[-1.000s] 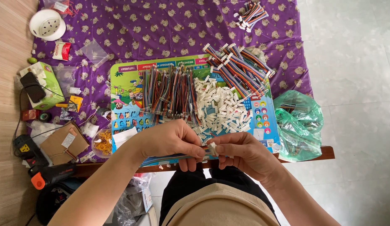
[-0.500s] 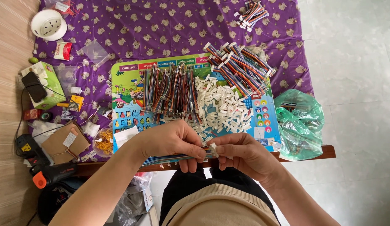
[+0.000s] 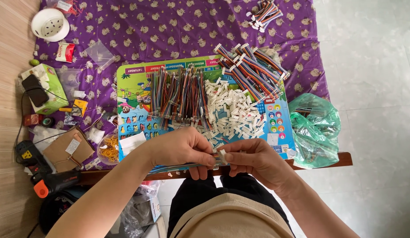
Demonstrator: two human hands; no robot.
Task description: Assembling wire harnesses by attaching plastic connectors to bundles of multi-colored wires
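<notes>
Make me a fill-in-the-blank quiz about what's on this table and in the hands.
1. Both hands pinch a flat ribbon cable with a white ____ at its end.
2. The tablecloth is ____ with a small repeating pattern.
3. The plastic bag at the table's right edge is ____.
4. The pile of loose connectors on the board is ____ in colour.

Missing words: connector; purple; green; white

A purple printed cloth point(image 3: 169, 31), smooth and matt, is laid over a wooden table point(image 3: 341, 159). Glossy printed card is seen in the colourful board point(image 3: 134, 88). White plastic connectors point(image 3: 233, 112), plastic-coated ribbon wires point(image 3: 178, 90) and a shiny green plastic bag point(image 3: 317, 128) are shown.
</notes>
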